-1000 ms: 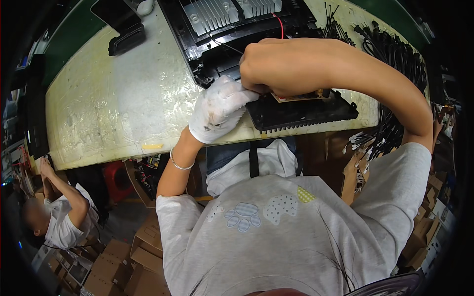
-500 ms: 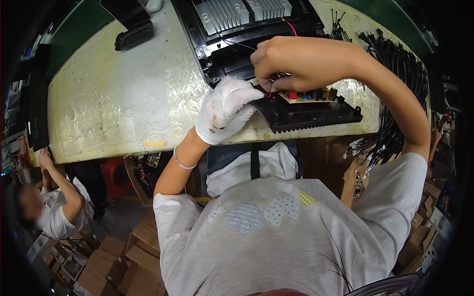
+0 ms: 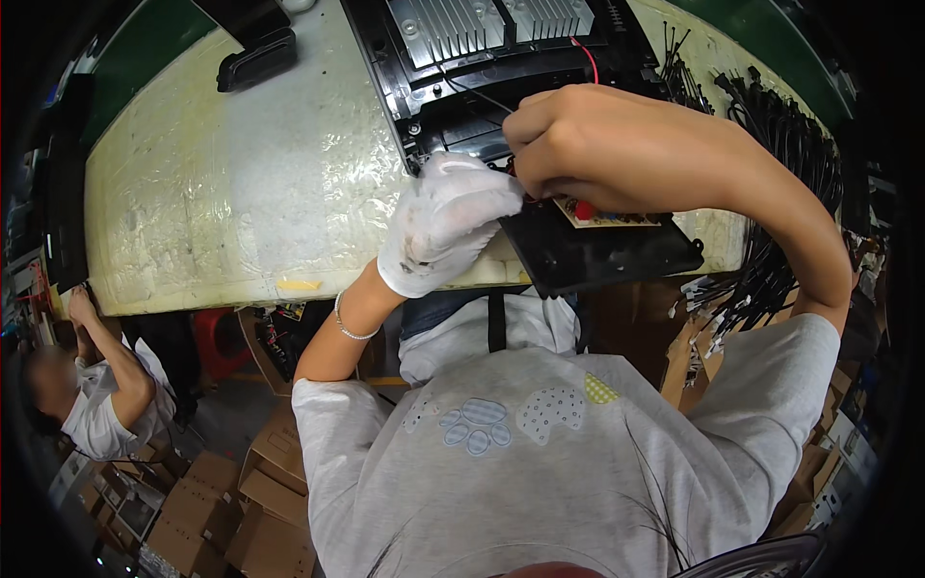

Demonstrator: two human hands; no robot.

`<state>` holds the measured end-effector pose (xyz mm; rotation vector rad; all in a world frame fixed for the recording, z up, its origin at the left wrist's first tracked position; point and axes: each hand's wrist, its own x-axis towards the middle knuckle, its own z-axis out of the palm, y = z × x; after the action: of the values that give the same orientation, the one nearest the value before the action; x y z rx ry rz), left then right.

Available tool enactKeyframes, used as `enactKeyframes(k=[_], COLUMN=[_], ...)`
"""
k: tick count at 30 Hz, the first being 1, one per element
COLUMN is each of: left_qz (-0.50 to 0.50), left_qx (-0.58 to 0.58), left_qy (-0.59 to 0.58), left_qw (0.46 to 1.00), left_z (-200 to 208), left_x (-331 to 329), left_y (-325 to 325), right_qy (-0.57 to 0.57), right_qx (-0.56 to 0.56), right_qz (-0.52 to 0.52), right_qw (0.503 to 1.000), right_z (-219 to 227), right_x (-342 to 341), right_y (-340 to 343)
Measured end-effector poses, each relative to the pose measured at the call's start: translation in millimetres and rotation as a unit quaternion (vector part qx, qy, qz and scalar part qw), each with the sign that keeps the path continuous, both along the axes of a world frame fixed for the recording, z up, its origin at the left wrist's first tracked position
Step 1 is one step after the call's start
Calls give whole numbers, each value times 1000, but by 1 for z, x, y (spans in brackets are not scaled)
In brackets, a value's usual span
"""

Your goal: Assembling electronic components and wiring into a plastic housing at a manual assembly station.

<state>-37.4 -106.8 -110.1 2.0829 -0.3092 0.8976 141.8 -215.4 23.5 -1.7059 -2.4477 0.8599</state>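
the left hand [image 3: 448,223], in a stained white glove, is curled with its fingertips drawn together by the left corner of a flat black panel [image 3: 593,255]. the right hand [image 3: 573,143], bare, reaches across from the right with bent fingers just beside the gloved ones; its fingertips are hidden. i cannot tell what either of the hands grips.

the panel lies at the front of the desk [image 3: 217,183], its near edge jutting a little past the desk's edge. on it sits a circuit board [image 3: 621,221] with a red component [image 3: 584,210], partly covered by the right hand and forearm. beyond the hands is a larger black housing [image 3: 458,123] with silver finned heat sinks [image 3: 448,31]; a thin black wire [image 3: 479,93] runs from it toward the right hand, and a red wire [image 3: 590,60] curves down behind that hand.

black cables [image 3: 785,135] are heaped at the right; a black stand [image 3: 258,62] is at the far left.
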Motion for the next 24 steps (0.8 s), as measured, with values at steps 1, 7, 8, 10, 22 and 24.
enactKeyframes(k=[1, 7, 8, 10, 22, 24], left_qz=[-17, -31, -31, -53, -44, -39], left_qx=[-10, 35, 34, 82, 50, 56], left_qy=[-10, 36, 38, 40, 5, 2], left_qw=[1000, 998, 998, 994, 998, 998], left_z=[-1, 3, 4, 8, 6, 2], left_x=[1, -3, -3, -3, -5, -6], left_y=[0, 0, 1, 3, 4, 3], right_qy=[47, 140, 150, 130, -69, -82], right_qx=[22, 35, 33, 19, 12, 1], right_qz=[-28, -42, -37, -11, -83, -91], right_qw=[998, 989, 988, 991, 994, 992], right_z=[-5, -10, -10, -6, -7, -10], right_x=[1, 7, 8, 12, -12, -12], right_y=[-4, -4, -3, 1, 8, 7])
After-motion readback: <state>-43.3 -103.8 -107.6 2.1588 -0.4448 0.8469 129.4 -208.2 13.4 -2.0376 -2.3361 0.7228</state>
